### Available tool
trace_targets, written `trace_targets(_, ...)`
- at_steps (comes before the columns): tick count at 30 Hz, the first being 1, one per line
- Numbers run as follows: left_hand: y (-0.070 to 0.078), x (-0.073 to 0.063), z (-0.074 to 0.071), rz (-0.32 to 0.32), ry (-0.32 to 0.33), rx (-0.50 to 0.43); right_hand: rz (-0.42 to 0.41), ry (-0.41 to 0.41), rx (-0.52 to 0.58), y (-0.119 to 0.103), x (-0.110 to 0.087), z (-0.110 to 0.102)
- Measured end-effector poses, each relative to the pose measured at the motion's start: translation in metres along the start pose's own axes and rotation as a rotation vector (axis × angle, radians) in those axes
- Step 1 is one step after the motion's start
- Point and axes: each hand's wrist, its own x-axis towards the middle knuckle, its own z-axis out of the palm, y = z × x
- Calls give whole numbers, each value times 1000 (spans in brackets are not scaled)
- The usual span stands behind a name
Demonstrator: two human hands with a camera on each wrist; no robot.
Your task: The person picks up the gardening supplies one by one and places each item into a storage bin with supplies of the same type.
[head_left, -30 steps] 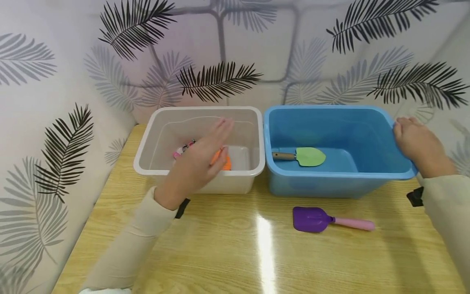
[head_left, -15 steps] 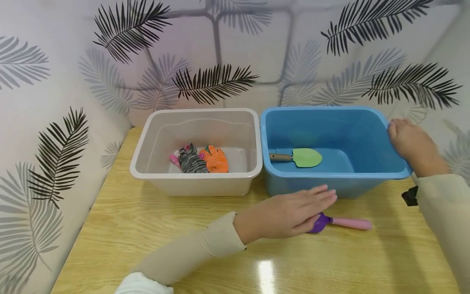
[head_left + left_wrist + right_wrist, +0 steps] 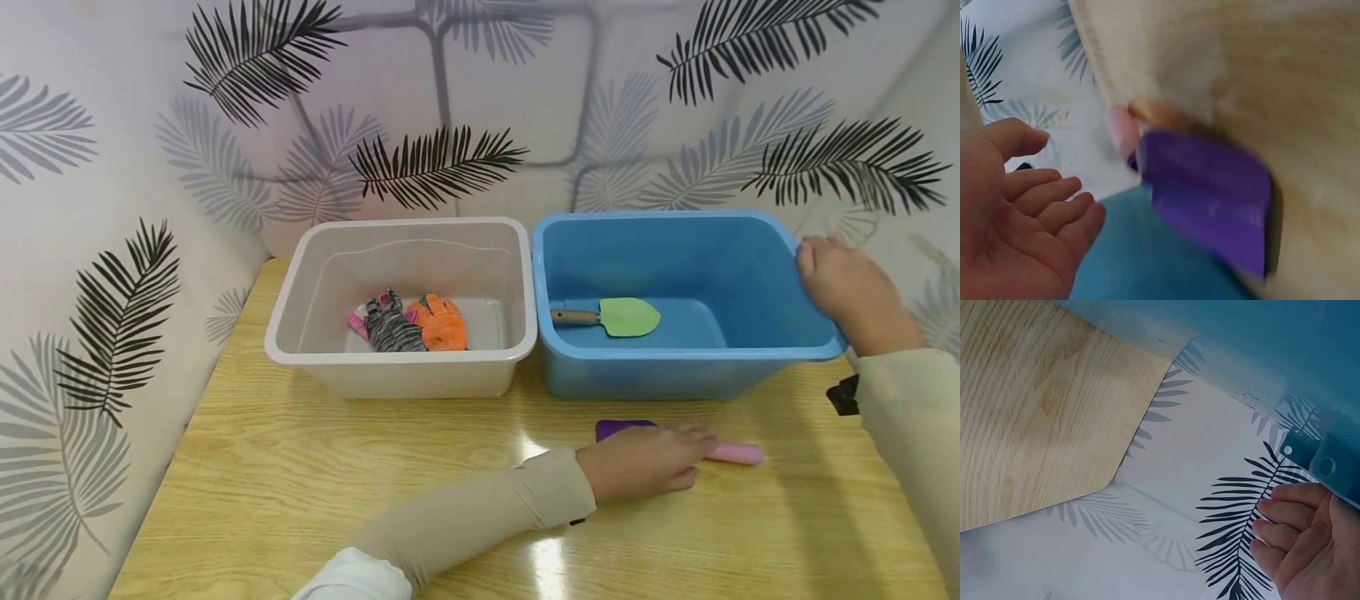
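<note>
My left hand [image 3: 643, 465] hovers over the middle of a small garden shovel lying on the table below the blue tub. The shovel has a purple blade [image 3: 1207, 187] and a pink handle [image 3: 738, 453]; the hand hides its neck in the head view. Seen from the left wrist, the fingers [image 3: 1063, 212] are loosely bent with nothing between them. My right hand [image 3: 855, 292] grips the right rim of the blue tub [image 3: 675, 354], fingers [image 3: 1291, 515] under the edge. Inside that tub lies a green trowel [image 3: 630, 317] with a wooden handle.
Left of the blue tub stands a beige tub [image 3: 427, 358] holding a grey striped glove [image 3: 393, 325], an orange glove [image 3: 441, 325] and something pink. Both tubs sit at the back of the wooden table [image 3: 300, 467], before a leaf-patterned cloth [image 3: 480, 83].
My left hand has swung from over the beige tub rightward to the shovel, passing above its purple blade. The right hand stays at the blue tub's rim.
</note>
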Motion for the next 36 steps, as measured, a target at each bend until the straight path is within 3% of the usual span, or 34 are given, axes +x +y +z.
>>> trace_targets(8, 7, 28, 17, -129, -77, 84, 12, -1, -4, 1, 2, 0)
trace_targets(15, 10, 33, 27, -135, -61, 251, 11, -5, 1, 2, 1, 1)
trace_targets(19, 9, 35, 31, -134, -38, 290, 14, -8, 0, 2, 2, 2)
trace_targets(29, 8, 37, 34, -146, 23, 208, 35, -1, -18, 1, 3, 3)
trace_targets(36, 8, 37, 31, -112, 29, 177, 38, -1, -21, 0, 2, 2)
